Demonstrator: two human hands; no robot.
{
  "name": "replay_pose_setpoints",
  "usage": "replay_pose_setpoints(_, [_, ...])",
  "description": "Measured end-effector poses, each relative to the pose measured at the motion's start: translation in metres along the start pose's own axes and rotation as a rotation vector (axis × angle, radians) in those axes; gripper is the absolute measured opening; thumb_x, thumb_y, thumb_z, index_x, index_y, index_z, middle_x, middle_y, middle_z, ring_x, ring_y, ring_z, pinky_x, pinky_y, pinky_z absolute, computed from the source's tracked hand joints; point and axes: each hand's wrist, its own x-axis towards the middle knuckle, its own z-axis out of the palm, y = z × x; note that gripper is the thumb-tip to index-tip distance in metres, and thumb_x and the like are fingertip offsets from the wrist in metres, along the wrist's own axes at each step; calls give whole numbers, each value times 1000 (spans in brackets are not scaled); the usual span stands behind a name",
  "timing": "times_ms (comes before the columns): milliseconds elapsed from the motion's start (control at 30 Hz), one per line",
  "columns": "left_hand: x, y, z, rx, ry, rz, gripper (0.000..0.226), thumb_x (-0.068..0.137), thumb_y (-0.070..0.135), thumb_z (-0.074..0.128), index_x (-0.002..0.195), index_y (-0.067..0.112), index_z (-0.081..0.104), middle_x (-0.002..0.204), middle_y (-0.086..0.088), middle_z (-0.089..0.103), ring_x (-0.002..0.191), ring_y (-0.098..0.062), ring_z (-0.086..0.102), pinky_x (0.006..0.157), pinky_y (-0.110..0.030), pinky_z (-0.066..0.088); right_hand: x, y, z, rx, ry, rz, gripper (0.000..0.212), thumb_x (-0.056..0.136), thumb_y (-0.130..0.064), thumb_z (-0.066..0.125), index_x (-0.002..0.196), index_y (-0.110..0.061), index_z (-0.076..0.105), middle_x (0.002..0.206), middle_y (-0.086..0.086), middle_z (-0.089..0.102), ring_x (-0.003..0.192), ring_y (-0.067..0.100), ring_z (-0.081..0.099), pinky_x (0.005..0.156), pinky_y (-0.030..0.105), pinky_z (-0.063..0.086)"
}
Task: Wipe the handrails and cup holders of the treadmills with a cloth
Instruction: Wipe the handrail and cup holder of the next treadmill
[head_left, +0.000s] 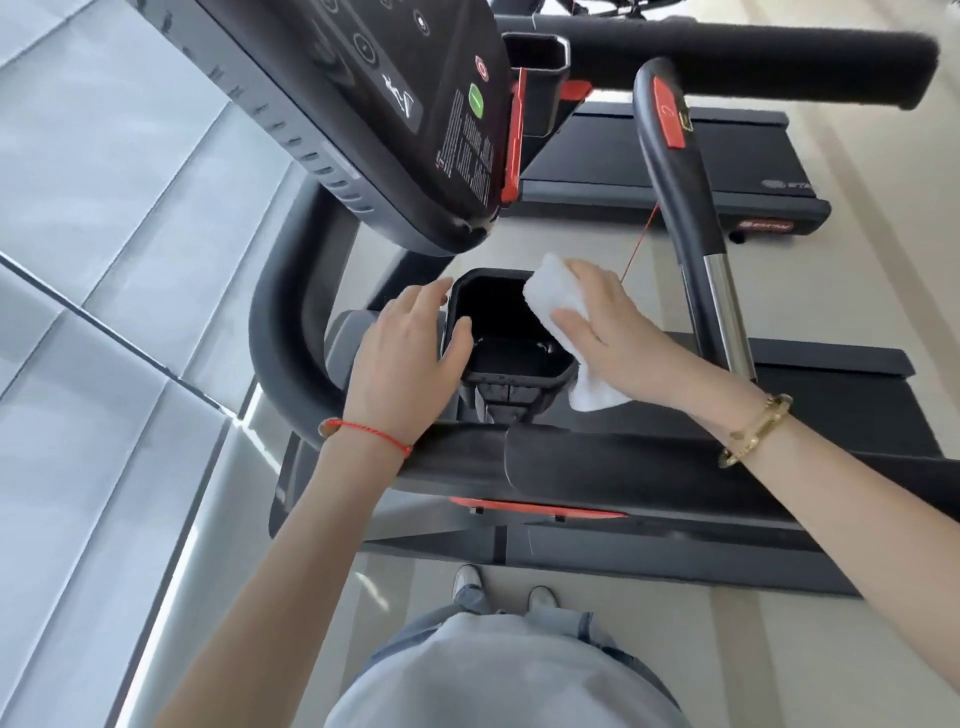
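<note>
Head view, looking down — where's the cloth (558, 296) right now?

— Draped over the right rim of the cup holder (506, 332), partly dipping inside it, with a tail hanging off the near right corner. The right hand (618, 332) lies on top with fingers fairly straight, pressing it flat against the rim rather than bunching it.

— Why flat?

— My guess: a spread palm puts more cloth against the wall, so one pass cleans both edge and inner face.

— And the left hand (410, 358)?

— On the holder's left side, fingers laid along the outer wall and the thumb hooked over the rim into the opening. It seems to steady the holder so it doesn't flex under the wiping push.

— What else sits around the holder?

— The console (363, 104) hangs just above it. A handrail (680, 197) with a red button runs up to its right, and a curved handrail (280, 338) sweeps round its left. A second holder (535, 60) shows beyond the console.

— How far along?

— I'd say mid-wipe on this holder. Whether the rails are already done, I cannot tell.
</note>
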Motion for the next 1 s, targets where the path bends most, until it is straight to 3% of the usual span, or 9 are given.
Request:
replay_pose_setpoints(67, [4,-3,3,-12,-33,1,46,97,29,54,140,10,49,118,-8,62,108,-25,59,91,-43,50,-9,3,-2,14,-48,-46,56,105,-34,33,154,-23,8,154,-1,14,137,18,24,106,31,23])
replay_pose_setpoints(167, [7,-7,6,-3,-44,-13,49,97,31,53,141,11,48,121,-6,62,112,-24,57,90,-37,49,-2,-1,-4,-24,-86,-81,60,104,-30,38,155,-21,8,153,-2,14,135,15,27,103,23,21])
replay_pose_setpoints(300, [6,-7,10,-3,-30,-56,48,96,33,54,140,13,50,118,-3,62,108,-21,57,81,-27,43,31,-10,-14,-174,-118,-257,52,101,-17,45,150,-21,27,145,3,31,133,20,31,110,30,27])
replay_pose_setpoints(400, [6,-6,9,-20,-37,-87,45,96,32,54,137,12,54,119,-4,64,107,-21,61,84,-25,43,55,-20,-13,-337,-160,-403,52,100,-19,48,149,-25,31,145,-3,38,128,18,38,102,34,38])
replay_pose_setpoints(467, [5,-5,7,-26,-41,-84,42,96,30,55,135,13,56,116,-5,66,103,-22,62,86,-31,49,60,-23,-9,-401,-153,-449,53,100,-21,49,149,-30,30,147,-8,38,129,17,41,96,36,43])
replay_pose_setpoints(567, [4,-3,6,-44,-44,-82,40,96,28,55,134,14,58,110,-4,67,98,-22,63,85,-39,53,52,-9,-12,-272,-130,-422,55,99,-22,48,148,-41,30,146,-18,38,128,10,41,89,29,39])
replay_pose_setpoints(700, [4,-3,5,-46,-49,-98,41,97,30,53,135,17,57,112,-2,66,102,-19,62,88,-38,52,36,12,-20,-39,-178,-354,49,103,-26,42,144,-51,32,144,-22,34,130,1,38,100,32,40])
replay_pose_setpoints(867, [3,-1,3,-48,-46,-100,39,97,27,54,134,15,58,110,-2,66,98,-19,62,85,-37,52,61,-12,-17,-123,-234,-394,48,103,-22,42,145,-45,37,141,-18,42,125,6,45,103,38,40])
replay_pose_setpoints(1000, [2,-1,3,-56,-40,-100,36,96,27,55,129,15,60,104,-2,66,94,-19,62,83,-39,53,72,-28,-11,-282,-254,-443,48,103,-28,41,146,-47,32,145,-19,41,121,15,51,94,43,45])
